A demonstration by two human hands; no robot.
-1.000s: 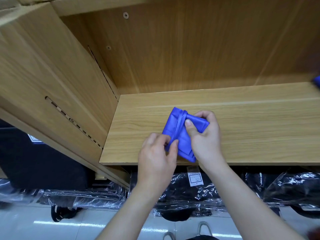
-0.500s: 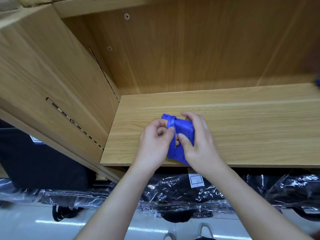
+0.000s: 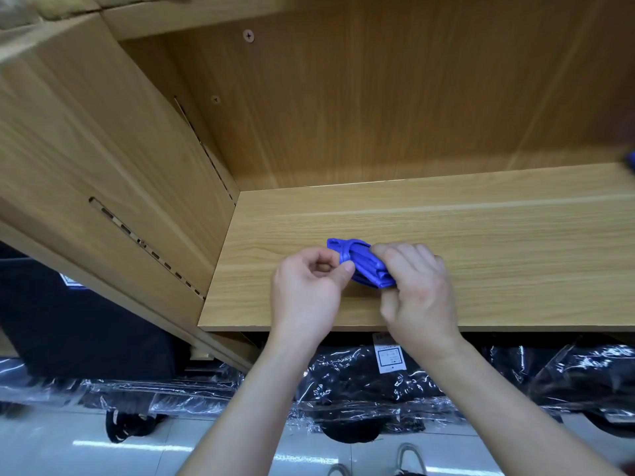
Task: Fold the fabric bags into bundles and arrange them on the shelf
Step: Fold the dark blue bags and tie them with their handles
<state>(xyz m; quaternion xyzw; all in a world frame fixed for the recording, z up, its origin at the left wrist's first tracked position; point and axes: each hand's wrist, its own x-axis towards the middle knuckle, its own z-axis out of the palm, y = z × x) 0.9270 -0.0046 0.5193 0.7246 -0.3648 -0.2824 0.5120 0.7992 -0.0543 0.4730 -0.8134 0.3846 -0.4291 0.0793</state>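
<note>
Compressing a blue bag (image 3: 360,264) into a bundle over the shelf (image 3: 498,242), near its 6 o'clock edge: the left hand (image 3: 305,293) is pinching its 9 o'clock end, and the right hand (image 3: 421,290) is gripping its 3 o'clock side. Folding is seemingly ending; placing it is calling for a firm squeeze.

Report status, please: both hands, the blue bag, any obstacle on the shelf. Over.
Left hand pinches, right hand grips small folded blue fabric bag. Bag over front of light wooden shelf board. Nothing blocks the board nearby.
</note>
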